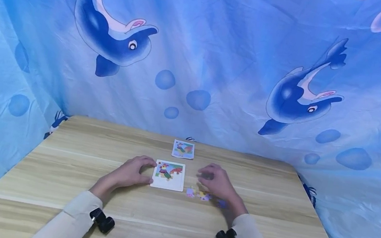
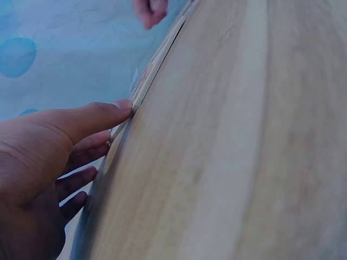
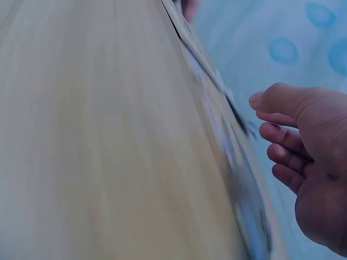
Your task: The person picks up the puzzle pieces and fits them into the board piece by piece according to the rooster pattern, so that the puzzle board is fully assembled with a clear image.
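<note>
A square jigsaw board (image 1: 175, 181) with a white frame lies on the table, a colourful bird picture partly filled in and its lower area white. My left hand (image 1: 133, 171) touches the board's left side, thumb near the lower corner and a finger near the upper one. The left wrist view shows the thumb (image 2: 122, 105) at the board's edge. To the right of the board, my right hand (image 1: 216, 179) is held with loosely bent fingers; I see nothing between them. Below it lie several loose puzzle pieces (image 1: 203, 196), some purple and yellow.
Behind the board lies a picture card (image 1: 183, 149) with a similar bird. The wooden table (image 1: 161, 224) ends at a blue curtain (image 1: 221, 58) printed with dolphins. Each wrist carries a black camera mount (image 1: 102, 220).
</note>
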`<state>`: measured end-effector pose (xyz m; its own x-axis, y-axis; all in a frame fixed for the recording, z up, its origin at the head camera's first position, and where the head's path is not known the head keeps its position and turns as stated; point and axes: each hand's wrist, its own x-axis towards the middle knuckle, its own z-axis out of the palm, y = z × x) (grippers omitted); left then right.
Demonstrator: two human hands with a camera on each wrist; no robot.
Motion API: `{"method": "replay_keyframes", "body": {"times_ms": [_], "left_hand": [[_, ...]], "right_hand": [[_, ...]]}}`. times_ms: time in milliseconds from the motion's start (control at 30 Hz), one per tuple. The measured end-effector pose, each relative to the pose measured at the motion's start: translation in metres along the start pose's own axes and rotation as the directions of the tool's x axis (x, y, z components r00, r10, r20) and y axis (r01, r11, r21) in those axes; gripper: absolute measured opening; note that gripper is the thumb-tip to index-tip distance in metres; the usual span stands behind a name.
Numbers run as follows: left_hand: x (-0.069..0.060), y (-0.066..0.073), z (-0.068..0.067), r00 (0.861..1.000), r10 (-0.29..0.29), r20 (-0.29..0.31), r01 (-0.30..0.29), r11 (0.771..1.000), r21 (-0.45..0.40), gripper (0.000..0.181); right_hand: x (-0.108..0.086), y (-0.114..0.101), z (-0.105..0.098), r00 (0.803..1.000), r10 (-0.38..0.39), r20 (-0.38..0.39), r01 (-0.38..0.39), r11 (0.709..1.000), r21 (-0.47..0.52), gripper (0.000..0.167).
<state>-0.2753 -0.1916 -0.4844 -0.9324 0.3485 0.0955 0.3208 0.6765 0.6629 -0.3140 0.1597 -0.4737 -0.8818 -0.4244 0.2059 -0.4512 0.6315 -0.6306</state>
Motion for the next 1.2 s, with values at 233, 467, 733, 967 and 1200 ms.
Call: {"method": "replay_keyframes", "body": {"times_ms": [233, 467, 733, 967, 1200], "left_hand": [[0.001, 0.000, 0.000, 1.000, -0.004, 0.001, 0.004, 1.000, -0.006, 0.054], [0.000, 0.001, 0.000, 1.000, -0.007, 0.002, 0.007, 1.000, -0.019, 0.054], [0.000, 0.003, -0.002, 1.000, -0.003, 0.004, 0.003, 1.000, -0.017, 0.055], [0.001, 0.004, -0.003, 1.000, 0.008, 0.000, -0.008, 1.000, -0.012, 0.054], [0.000, 0.003, -0.002, 1.000, 0.011, 0.002, -0.011, 1.000, -0.008, 0.054]], "right_hand": [[-0.031, 0.039, -0.032, 0.994, 0.096, -0.050, -0.095, 0.995, 0.031, 0.022], [-0.053, 0.061, -0.053, 0.989, 0.128, -0.071, -0.127, 0.992, 0.012, 0.023], [-0.058, 0.071, -0.055, 0.990, 0.129, -0.062, -0.131, 0.991, -0.025, 0.023], [-0.057, 0.072, -0.054, 0.987, 0.147, -0.065, -0.148, 0.989, -0.014, 0.022], [-0.057, 0.072, -0.052, 0.984, 0.168, -0.064, -0.169, 0.986, -0.010, 0.018]]}}
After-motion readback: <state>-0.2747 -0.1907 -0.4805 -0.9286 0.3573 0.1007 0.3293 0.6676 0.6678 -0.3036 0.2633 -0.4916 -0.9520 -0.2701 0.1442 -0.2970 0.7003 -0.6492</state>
